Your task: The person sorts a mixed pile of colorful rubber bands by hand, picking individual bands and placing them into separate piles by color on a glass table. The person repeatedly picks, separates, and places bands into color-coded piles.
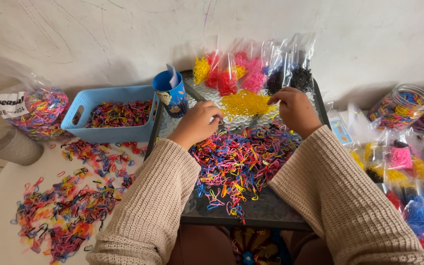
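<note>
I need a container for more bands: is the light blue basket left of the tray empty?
No. The light blue basket stands upright and holds a layer of mixed-colour bands across its bottom, well below the rim.

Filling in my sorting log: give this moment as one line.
left hand: at yellow bands | right hand: pinching at same heap | mixed bands below on tray | blue basket left
</note>
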